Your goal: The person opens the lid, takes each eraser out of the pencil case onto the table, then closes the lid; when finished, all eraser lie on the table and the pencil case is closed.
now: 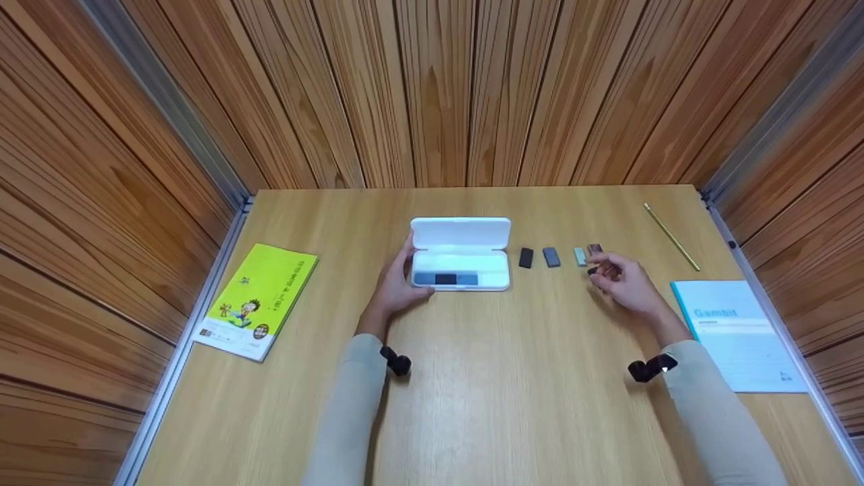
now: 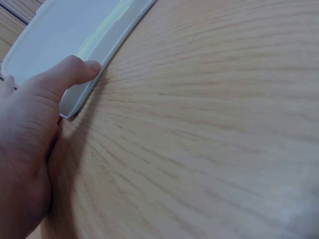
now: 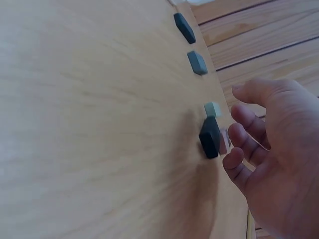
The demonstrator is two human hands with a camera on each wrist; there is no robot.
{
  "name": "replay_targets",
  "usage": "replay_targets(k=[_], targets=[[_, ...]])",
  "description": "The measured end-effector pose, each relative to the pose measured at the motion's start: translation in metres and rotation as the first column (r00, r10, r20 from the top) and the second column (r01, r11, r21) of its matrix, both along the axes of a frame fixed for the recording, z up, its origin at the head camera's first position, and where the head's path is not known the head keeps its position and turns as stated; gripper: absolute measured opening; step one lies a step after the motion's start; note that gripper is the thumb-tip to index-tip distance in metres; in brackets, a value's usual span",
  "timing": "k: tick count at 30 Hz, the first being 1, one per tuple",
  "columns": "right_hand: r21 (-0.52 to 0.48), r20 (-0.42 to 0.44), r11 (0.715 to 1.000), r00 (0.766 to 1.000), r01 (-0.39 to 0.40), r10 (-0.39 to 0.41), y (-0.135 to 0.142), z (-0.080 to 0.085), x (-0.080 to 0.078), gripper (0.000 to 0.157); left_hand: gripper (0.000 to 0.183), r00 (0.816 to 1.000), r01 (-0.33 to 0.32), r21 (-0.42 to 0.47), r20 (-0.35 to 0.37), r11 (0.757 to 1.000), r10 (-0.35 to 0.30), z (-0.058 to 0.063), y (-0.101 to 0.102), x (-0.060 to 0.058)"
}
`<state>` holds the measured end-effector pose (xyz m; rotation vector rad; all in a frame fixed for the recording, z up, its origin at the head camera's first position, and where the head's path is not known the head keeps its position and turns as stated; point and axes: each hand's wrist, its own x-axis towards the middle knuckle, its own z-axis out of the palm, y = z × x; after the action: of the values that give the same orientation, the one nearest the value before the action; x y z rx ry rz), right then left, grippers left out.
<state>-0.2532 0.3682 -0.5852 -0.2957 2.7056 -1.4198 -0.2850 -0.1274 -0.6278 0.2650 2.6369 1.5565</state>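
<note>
At the middle of the tabletop (image 1: pixel 486 405), white pencil case (image 1: pixel 461 262), lid up, compartment facing the person. Left hand (image 1: pixel 399 283) grips it at the left end, thumb over the front edge, fingers along the side; probably to keep the light case from sliding. Inside, a row of small blocks (image 1: pixel 446 279), two grey-blue with a dark one between, lies along the front wall, left part; the rest of that strip is bare.

Right of the case, small blocks, likely erasers: dark one (image 1: pixel 526 258) closest, grey one (image 1: pixel 551 257) next, then pale green (image 1: pixel 580 256) and brown (image 1: pixel 594 249) close together. Spaced so, the first two look easy to pick singly.

Right hand (image 1: pixel 624 283) is beside the last pair, fingers loosely bent, thumb apart from them. Black block (image 3: pixel 210 138) is just off the fingertips in the right wrist view; no grip on it seen, can't tell if it lies flat.

Off to the sides, perhaps to leave working room: pencil (image 1: pixel 671 236), notebook (image 1: pixel 739 341), yellow-green book (image 1: pixel 260 300).
</note>
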Motion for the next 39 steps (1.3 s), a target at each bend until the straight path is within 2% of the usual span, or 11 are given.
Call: replay_targets(k=[16,25,30,39], targets=[[0.058,-0.003,0.990,0.991,-0.130,0.130,-0.055,0.001,-0.009,0.031,0.130,1.000,0.000,0.006,-0.013,1.000,0.000,-0.002,-0.002,0.000],[0.085,0.044,0.976,0.980,-0.199,0.195,-0.092,0.003,-0.013,0.039,0.130,1.000,0.013,-0.012,-0.028,1.000,-0.014,-0.003,-0.003,-0.001],[0.073,0.066,0.972,0.974,-0.223,0.218,-0.112,0.005,-0.016,0.040,0.130,1.000,0.006,-0.017,-0.023,1.000,-0.006,-0.002,-0.001,-0.001],[0.069,0.040,0.959,0.961,-0.275,0.273,-0.149,0.008,-0.017,0.039,0.130,0.999,0.025,-0.007,-0.039,1.000,-0.025,-0.002,-0.003,-0.001]])
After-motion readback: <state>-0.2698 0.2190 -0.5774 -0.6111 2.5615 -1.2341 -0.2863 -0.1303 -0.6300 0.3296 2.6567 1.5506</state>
